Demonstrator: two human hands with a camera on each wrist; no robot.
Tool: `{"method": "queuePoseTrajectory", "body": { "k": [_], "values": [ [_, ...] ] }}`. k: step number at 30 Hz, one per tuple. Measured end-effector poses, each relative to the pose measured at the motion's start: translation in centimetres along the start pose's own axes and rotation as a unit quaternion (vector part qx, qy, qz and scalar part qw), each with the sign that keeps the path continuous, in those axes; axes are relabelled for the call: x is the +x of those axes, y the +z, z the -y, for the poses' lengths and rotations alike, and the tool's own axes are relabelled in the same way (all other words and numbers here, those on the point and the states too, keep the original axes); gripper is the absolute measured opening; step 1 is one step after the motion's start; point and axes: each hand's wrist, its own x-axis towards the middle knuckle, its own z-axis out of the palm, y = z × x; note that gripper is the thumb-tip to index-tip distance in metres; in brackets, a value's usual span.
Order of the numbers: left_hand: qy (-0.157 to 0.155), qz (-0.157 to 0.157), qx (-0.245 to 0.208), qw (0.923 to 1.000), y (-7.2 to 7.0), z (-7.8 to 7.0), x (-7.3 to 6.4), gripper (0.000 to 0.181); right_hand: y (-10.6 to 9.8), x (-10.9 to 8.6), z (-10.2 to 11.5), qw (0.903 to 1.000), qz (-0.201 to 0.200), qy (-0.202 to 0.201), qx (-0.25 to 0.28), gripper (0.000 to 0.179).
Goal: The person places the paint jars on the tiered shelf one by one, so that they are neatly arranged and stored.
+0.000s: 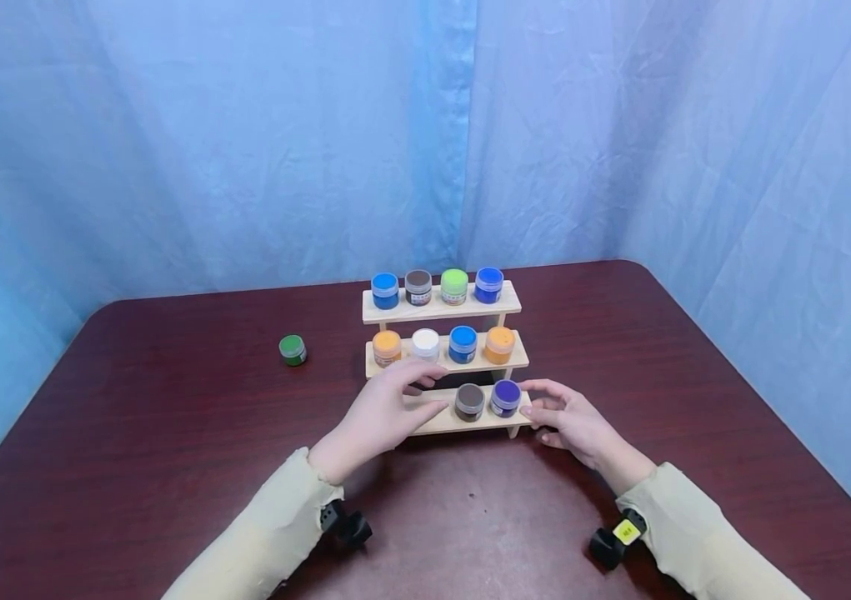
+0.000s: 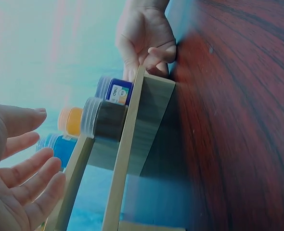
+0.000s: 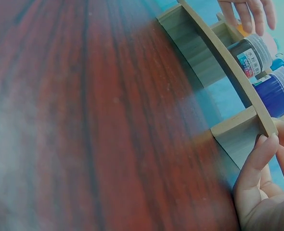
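A three-tier wooden display rack (image 1: 440, 421) stands on the table with round paint jars on its tiers. On the lowest tier sit a dark brown jar (image 1: 469, 403) and a purple jar (image 1: 505, 400). My left hand (image 1: 383, 404) hovers over that tier's left part, fingers spread and slightly bent, nothing between them. At the tier's right end, my right hand (image 1: 571, 421) pinches the board's edge between thumb and fingers, close to the purple jar. In the left wrist view, the brown jar (image 2: 110, 119) stands apart from the left fingertips (image 2: 45, 156).
Blue, brown, light green and dark blue jars line the top tier (image 1: 440, 309). Orange, white and blue jars stand on the middle tier (image 1: 481, 364). A green jar (image 1: 292, 350) rests alone on the table left of the rack. Blue curtains (image 1: 282, 150) hang behind.
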Motion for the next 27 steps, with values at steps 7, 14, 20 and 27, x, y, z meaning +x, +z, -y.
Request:
{"method": "queuePoseTrajectory", "body": {
  "k": [7, 14, 20, 27],
  "values": [
    [0.012, -0.026, -0.009, 0.9995, -1.0, 0.9, -0.7, 0.039, 0.0, 0.0, 0.1, 1.0, -0.002, 0.003, 0.0, 0.027],
    [0.003, -0.048, 0.003, 0.9988, -2.0, 1.4, -1.3, 0.035, -0.1, -0.1, 0.2, 1.0, -0.002, 0.002, -0.004, 0.03],
    [0.012, -0.064, -0.003, 0.9979, -2.9, 1.9, -2.1, 0.033, 0.0, 0.0, 0.0, 1.0, -0.001, 0.003, -0.003, 0.031],
    [0.018, -0.082, 0.025, 0.9961, -4.1, 2.7, -2.7, 0.032, -0.1, 0.0, 0.0, 1.0, -0.001, 0.002, -0.006, 0.03]
  ]
}}
